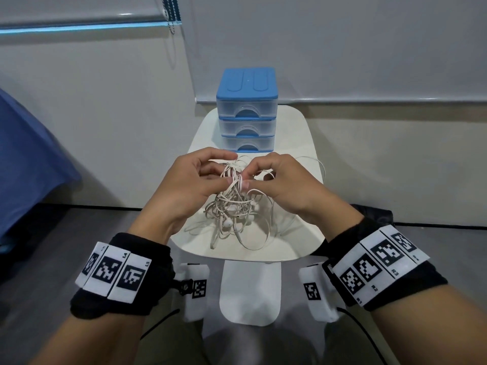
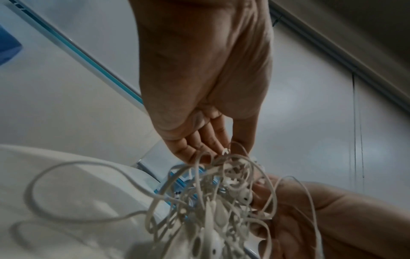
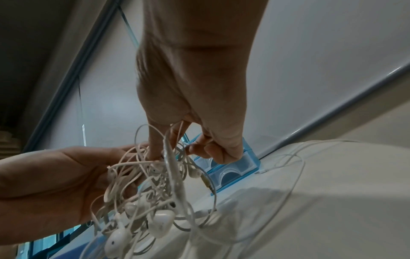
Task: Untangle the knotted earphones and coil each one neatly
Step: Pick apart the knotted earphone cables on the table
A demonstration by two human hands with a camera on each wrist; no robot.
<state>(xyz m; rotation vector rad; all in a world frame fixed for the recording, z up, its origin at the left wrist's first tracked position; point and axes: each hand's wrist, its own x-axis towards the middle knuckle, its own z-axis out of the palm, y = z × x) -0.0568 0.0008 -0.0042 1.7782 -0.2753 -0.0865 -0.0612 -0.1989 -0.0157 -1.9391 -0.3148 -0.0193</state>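
We pinch the knotted earphones (image 1: 232,204) with both hands, left hand (image 1: 192,177) and right hand (image 1: 284,180), fingers (image 1: 222,155) curled on the cords above the tabletop (image 1: 303,143).

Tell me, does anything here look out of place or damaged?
Only the earphones look odd: their white cords form one knotted clump, which the left hand and right hand pinch at its top above the white table. One loop hangs past the table's right edge. No damage shows.

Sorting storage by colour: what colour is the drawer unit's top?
Blue, on the drawer unit; clearest in the head view.
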